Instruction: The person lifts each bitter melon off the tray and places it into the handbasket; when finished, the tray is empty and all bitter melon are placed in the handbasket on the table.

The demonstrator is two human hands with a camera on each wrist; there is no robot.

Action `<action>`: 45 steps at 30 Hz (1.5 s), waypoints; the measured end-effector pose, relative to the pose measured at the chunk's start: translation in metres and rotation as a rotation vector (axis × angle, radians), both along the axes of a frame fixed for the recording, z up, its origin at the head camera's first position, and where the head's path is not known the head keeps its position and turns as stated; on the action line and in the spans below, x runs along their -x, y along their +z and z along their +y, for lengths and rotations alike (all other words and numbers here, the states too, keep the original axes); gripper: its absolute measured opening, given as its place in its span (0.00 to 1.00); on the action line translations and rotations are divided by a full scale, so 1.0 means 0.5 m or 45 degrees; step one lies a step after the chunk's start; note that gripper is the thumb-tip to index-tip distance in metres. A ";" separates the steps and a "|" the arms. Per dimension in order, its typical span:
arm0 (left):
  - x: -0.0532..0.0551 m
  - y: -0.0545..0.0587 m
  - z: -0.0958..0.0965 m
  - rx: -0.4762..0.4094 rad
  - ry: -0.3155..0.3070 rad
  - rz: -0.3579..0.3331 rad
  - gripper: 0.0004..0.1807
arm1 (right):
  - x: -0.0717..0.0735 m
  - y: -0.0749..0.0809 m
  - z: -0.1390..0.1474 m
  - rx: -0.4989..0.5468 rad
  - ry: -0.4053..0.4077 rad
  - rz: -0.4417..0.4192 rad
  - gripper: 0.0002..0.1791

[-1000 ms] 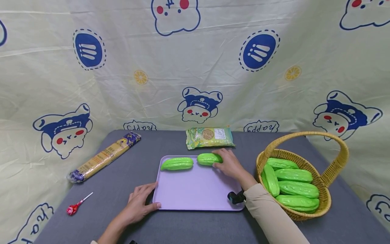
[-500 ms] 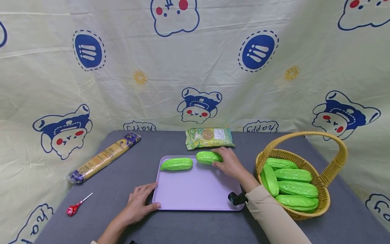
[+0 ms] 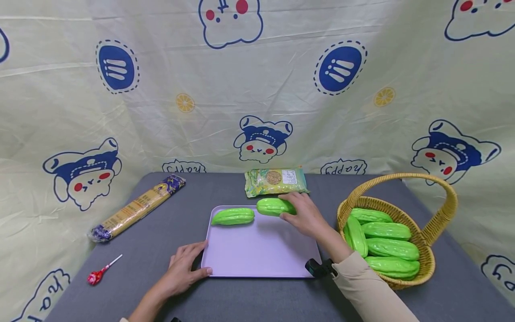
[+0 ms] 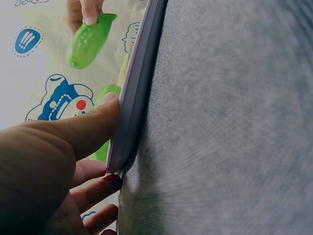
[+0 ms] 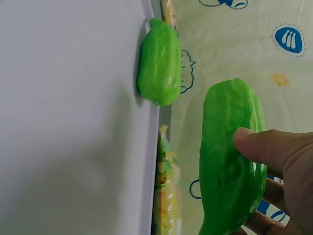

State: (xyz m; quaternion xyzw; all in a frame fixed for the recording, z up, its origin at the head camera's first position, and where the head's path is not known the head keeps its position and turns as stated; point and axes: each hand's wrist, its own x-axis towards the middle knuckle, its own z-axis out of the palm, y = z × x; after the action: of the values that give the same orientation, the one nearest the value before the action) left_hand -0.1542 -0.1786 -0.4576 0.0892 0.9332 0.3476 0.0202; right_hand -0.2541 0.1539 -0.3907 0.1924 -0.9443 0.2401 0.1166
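Observation:
My right hand (image 3: 303, 213) grips a light green, ridged bitter melon (image 3: 275, 206), thumb on one side and fingers round the other. This melon is held above the far rim of the lilac tray (image 3: 261, 252); the right wrist view shows the raised melon (image 5: 229, 147) apart from the tray. A second bitter melon (image 3: 233, 216) lies along the tray's far left part. At the near left corner rests my left hand (image 3: 183, 270), its fairly straight fingers touching the left edge. In the left wrist view the left thumb (image 4: 93, 127) lies against the tray's rim (image 4: 134, 83).
Several more bitter melons (image 3: 390, 248) fill a wicker basket (image 3: 428, 264) with a tall handle at the right. Behind the tray lies a green and yellow packet (image 3: 275, 182). A long spaghetti-like packet (image 3: 138, 208) and a red lollipop (image 3: 95, 277) are on the left.
The right hand has lifted the bitter melon off the tray and moved it slightly away and left. The left hand and the other melon stay where they were.

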 end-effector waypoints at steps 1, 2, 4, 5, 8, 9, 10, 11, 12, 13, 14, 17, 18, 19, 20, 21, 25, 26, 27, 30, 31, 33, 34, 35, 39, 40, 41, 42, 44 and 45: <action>0.000 0.000 0.000 0.000 0.001 0.000 0.39 | -0.004 0.003 0.001 0.002 0.003 0.005 0.28; 0.000 0.000 0.000 -0.001 0.002 -0.002 0.38 | -0.009 0.006 0.003 0.005 0.008 0.013 0.28; 0.000 -0.001 0.000 -0.001 0.002 0.002 0.38 | -0.018 0.010 0.007 0.007 0.019 0.035 0.28; 0.000 -0.001 -0.001 0.001 0.001 0.003 0.38 | -0.023 0.012 0.009 0.008 0.027 0.048 0.28; 0.000 -0.001 -0.001 0.000 0.001 0.003 0.38 | -0.039 0.020 0.014 0.009 0.044 0.082 0.27; 0.000 -0.002 -0.001 0.001 -0.001 0.005 0.38 | -0.044 0.023 0.016 0.013 0.050 0.090 0.28; 0.000 -0.001 -0.001 0.001 -0.001 0.004 0.38 | -0.050 0.026 0.018 0.015 0.054 0.096 0.28; 0.000 -0.001 0.000 0.000 0.000 0.004 0.38 | -0.055 0.028 0.021 0.018 0.057 0.101 0.28; 0.000 -0.001 0.000 0.000 -0.001 0.006 0.38 | -0.061 0.031 0.023 0.021 0.061 0.106 0.28; 0.000 -0.002 0.000 0.003 -0.001 0.007 0.38 | -0.067 0.033 0.026 0.028 0.063 0.109 0.28; 0.000 -0.002 0.000 0.003 -0.001 0.008 0.38 | -0.073 0.035 0.029 0.034 0.067 0.117 0.28; 0.000 -0.001 0.001 0.009 -0.001 0.015 0.38 | -0.089 0.040 0.039 0.047 0.074 0.153 0.28; 0.000 -0.001 0.001 0.012 -0.001 0.016 0.38 | -0.094 0.041 0.042 0.051 0.072 0.166 0.29; 0.000 -0.001 0.001 0.013 -0.001 0.018 0.38 | -0.098 0.042 0.046 0.056 0.068 0.178 0.29; -0.001 0.000 0.002 0.012 0.000 0.018 0.38 | -0.103 0.043 0.049 0.058 0.062 0.186 0.29; 0.000 0.000 0.002 0.013 0.001 0.020 0.38 | -0.107 0.044 0.053 0.063 0.060 0.193 0.29; 0.000 0.000 0.002 0.015 0.001 0.021 0.38 | -0.125 0.047 0.068 0.075 0.061 0.235 0.28; 0.000 0.000 0.002 0.015 0.000 0.022 0.38 | -0.130 0.048 0.072 0.076 0.061 0.249 0.29; 0.000 0.000 0.002 0.016 -0.001 0.024 0.38 | -0.135 0.049 0.076 0.075 0.061 0.263 0.29; 0.000 -0.001 0.002 0.013 -0.002 0.030 0.38 | -0.148 0.052 0.089 0.072 0.051 0.299 0.30; 0.000 -0.002 0.002 0.012 -0.002 0.033 0.38 | -0.152 0.054 0.093 0.075 0.049 0.305 0.30; 0.000 -0.002 0.002 0.008 0.000 0.038 0.38 | -0.161 0.056 0.102 0.077 0.046 0.312 0.30; 0.000 -0.002 0.002 0.006 0.000 0.039 0.38 | -0.165 0.057 0.106 0.075 0.048 0.317 0.31; 0.000 -0.003 0.002 0.005 0.000 0.040 0.38 | -0.169 0.058 0.111 0.071 0.047 0.325 0.31; 0.000 -0.003 0.001 0.001 0.001 0.040 0.38 | -0.184 0.058 0.130 0.052 0.034 0.349 0.31; 0.000 -0.003 0.001 0.002 0.002 0.039 0.38 | -0.188 0.058 0.134 0.049 0.030 0.356 0.31; 0.000 -0.004 0.001 0.004 0.002 0.039 0.38 | -0.191 0.058 0.139 0.050 0.025 0.361 0.31; 0.000 -0.004 0.001 0.005 0.002 0.040 0.38 | -0.194 0.058 0.144 0.050 0.018 0.361 0.31; 0.001 -0.004 0.000 0.007 0.003 0.039 0.38 | -0.201 0.058 0.154 0.048 0.005 0.362 0.31; 0.001 -0.004 0.000 0.008 0.003 0.039 0.38 | -0.205 0.059 0.159 0.045 -0.005 0.357 0.31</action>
State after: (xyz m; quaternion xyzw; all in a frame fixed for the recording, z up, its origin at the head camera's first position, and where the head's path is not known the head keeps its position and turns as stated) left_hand -0.1545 -0.1785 -0.4598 0.0935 0.9346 0.3432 0.0058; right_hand -0.1519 0.2334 -0.3614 0.2202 -0.9148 0.2271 0.2514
